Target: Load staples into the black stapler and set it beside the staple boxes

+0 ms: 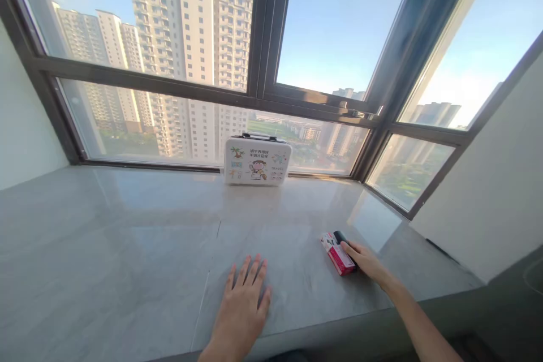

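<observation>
- We face a wide window [153, 82] in a dark frame, with towers and sky beyond the glass.
- Below it, our grey ledge [127, 260] spreads out, glossy and marked by a thin dark line.
- At its far side, we see a white case [258, 163] standing upright just before the glass, handle up, ahead of our hands and between them.
- Our left hand [241, 314] lies palm down on the near ledge, fingers slightly spread, holding nothing.
- Our right hand [367, 261] curls around a black tube; we cannot tell whether it pinches the box too.
- The red-and-white box [339, 259] sits right of our left hand, beside the right, clearly the nearer; its long axis slants from far left to near right.
- Alongside, the black tube [339, 236] runs roughly parallel, partly hidden from us.
</observation>
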A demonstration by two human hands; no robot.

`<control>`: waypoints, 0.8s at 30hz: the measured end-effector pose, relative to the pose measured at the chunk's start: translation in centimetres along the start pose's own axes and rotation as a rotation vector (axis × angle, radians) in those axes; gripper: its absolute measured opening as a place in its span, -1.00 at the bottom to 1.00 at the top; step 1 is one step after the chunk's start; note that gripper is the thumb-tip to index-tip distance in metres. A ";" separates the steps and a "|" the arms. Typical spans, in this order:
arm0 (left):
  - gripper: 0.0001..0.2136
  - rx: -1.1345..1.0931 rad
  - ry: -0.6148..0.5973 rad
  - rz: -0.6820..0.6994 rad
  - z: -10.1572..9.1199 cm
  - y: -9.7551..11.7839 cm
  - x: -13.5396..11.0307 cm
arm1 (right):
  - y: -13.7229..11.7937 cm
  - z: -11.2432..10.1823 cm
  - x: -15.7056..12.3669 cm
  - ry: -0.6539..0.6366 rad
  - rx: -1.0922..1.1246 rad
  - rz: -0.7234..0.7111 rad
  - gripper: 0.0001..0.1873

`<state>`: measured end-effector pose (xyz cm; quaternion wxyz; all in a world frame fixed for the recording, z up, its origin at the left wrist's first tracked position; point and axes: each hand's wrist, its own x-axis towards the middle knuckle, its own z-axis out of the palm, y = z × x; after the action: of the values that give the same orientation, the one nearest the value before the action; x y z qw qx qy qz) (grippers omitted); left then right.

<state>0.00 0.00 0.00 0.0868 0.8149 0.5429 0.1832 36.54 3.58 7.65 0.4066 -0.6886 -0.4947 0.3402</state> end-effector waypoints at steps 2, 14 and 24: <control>-0.51 -0.051 -0.011 -0.011 -0.3 0.0 -0.5 | -0.1 2.3 -0.2 -0.036 0.012 -0.014 -0.47; -0.47 -0.054 0.272 -0.396 -3.1 1.4 1.5 | -3.4 20.0 -6.8 0.159 -0.052 -0.158 -0.39; -0.66 0.005 0.396 -0.398 -5.0 -5.8 0.5 | -2.1 18.8 -7.2 0.170 -0.082 -0.225 -0.41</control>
<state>-6.72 2.45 2.74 0.0113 0.6408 0.6990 0.3171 17.31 1.29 1.76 0.4540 -0.6710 -0.5463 0.2124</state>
